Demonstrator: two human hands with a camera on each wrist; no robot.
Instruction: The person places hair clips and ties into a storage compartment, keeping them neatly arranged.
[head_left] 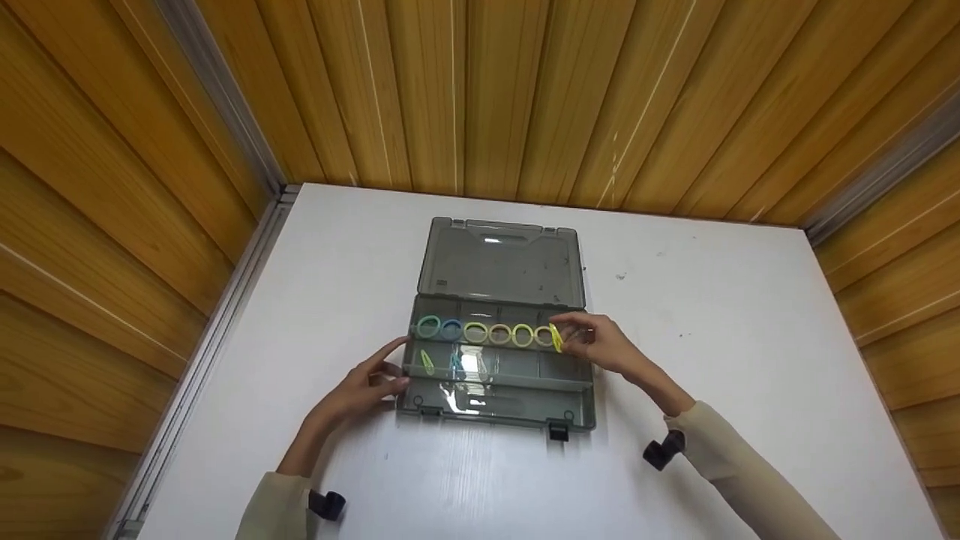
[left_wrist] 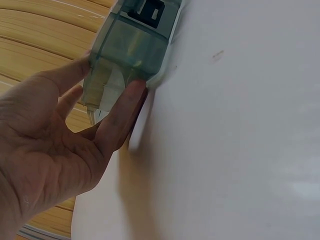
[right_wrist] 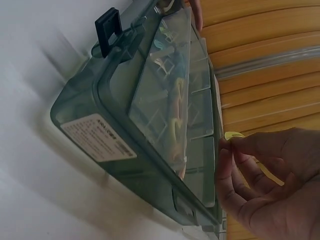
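Note:
A grey translucent compartment box (head_left: 495, 403) lies with its lid (head_left: 499, 262) raised and laid back. My right hand (head_left: 600, 345) pinches a yellow hair tie (head_left: 556, 337) above the right end of the back row. In the right wrist view, that yellow hair tie (right_wrist: 270, 172) shows between thumb and fingers, partly hidden. Along this row sit several round hair ties, among them a teal one (head_left: 429, 327), a blue one (head_left: 451, 330) and a yellow one (head_left: 523, 335). My left hand (head_left: 356, 390) touches the box's left side; in the left wrist view its fingers rest at the corner.
In the middle row lie a yellow-green hair clip (head_left: 427, 362) and a blue clip (head_left: 455, 361). A black latch (head_left: 558, 431) sticks out at the box's front. The white table (head_left: 712, 337) meets wood-patterned walls (head_left: 495, 97) at the back and sides.

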